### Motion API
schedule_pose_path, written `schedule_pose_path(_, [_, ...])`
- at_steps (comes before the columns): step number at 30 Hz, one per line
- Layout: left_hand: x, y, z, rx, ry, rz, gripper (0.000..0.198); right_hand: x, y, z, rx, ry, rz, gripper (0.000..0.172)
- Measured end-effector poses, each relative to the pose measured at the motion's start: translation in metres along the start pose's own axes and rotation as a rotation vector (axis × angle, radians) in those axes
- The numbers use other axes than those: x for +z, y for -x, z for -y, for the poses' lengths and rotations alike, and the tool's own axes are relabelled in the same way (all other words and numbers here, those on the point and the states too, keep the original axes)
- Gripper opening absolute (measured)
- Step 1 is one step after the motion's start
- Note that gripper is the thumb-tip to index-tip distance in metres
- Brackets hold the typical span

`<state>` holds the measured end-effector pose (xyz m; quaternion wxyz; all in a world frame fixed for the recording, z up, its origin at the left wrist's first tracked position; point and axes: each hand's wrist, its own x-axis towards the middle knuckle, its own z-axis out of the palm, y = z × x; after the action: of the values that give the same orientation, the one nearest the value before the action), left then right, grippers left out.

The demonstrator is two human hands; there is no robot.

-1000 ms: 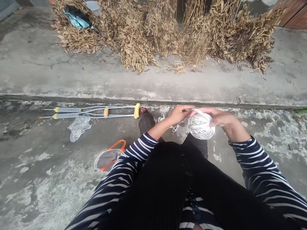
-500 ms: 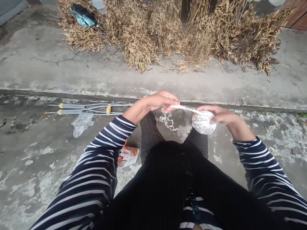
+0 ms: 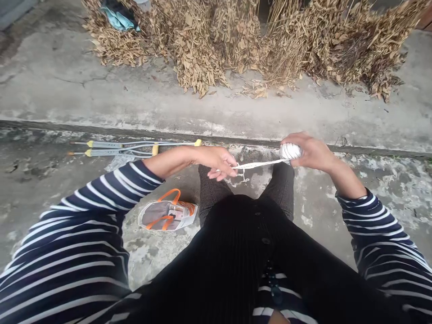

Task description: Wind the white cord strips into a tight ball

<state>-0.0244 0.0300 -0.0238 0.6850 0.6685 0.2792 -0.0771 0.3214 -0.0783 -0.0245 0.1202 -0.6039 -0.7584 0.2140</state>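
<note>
My right hand [image 3: 308, 150] is wrapped round a ball of white yarn [image 3: 290, 151] with dark flecks, held in front of my right knee. From the ball a strand of yarn [image 3: 258, 165] runs taut to the left. My left hand [image 3: 221, 163] pinches the other end of that stretch between thumb and fingers, above my left knee. A thin loose tail of the yarn [image 3: 243, 177] dangles just below the left hand. Part of the ball is hidden behind the right fingers.
A pair of crutches [image 3: 135, 150] lies on the concrete at left, with a clear plastic bag [image 3: 121, 160] beside them. An open white bag with orange handles [image 3: 158, 216] stands by my left leg. Dried plant bundles [image 3: 202, 49] and a blue cloth [image 3: 118, 19] rest on the raised ledge [image 3: 141, 105].
My left hand has moved left and lower, while my right hand has turned the ball over and shifted slightly up and right. The stretch of yarn between them looks longer.
</note>
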Motion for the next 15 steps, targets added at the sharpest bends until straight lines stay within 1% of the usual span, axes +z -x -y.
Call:
schedule_pose_path(2, [-0.001,0.011,-0.003,-0.099,0.032,0.142,0.027,0.003,0.001,-0.002,0.006,0.028,-0.049,0.067])
schedule_pose_path(3, [-0.001,0.016,-0.004,-0.111,0.067,0.18,0.03,0.005,0.002,-0.004,0.003,0.032,-0.077,0.067])
schedule_pose_path(4, [0.0,0.021,-0.006,-0.088,0.118,0.179,0.033,0.008,0.002,-0.005,-0.002,0.029,-0.108,0.066])
schedule_pose_path(5, [0.003,0.025,-0.008,-0.033,0.181,0.141,0.035,0.012,0.002,-0.007,-0.008,0.017,-0.144,0.065])
schedule_pose_path(7, [0.011,0.029,-0.012,0.123,0.321,-0.013,0.036,0.023,0.0,-0.011,-0.016,-0.018,-0.22,0.063])
schedule_pose_path(8, [0.017,0.029,-0.014,0.203,0.386,-0.122,0.035,0.029,-0.001,-0.013,-0.021,-0.038,-0.249,0.062])
schedule_pose_path(10, [0.031,0.023,-0.021,0.343,0.502,-0.38,0.034,0.044,-0.003,-0.017,-0.028,-0.077,-0.288,0.062])
schedule_pose_path(12, [0.043,0.014,-0.032,0.467,0.602,-0.617,0.033,0.058,-0.005,-0.018,-0.026,-0.112,-0.294,0.062])
schedule_pose_path(13, [0.046,0.009,-0.039,0.527,0.648,-0.7,0.032,0.063,-0.004,-0.018,-0.021,-0.131,-0.29,0.062])
schedule_pose_path(15, [0.046,0.002,-0.053,0.638,0.728,-0.785,0.033,0.069,-0.001,-0.015,-0.013,-0.169,-0.273,0.062])
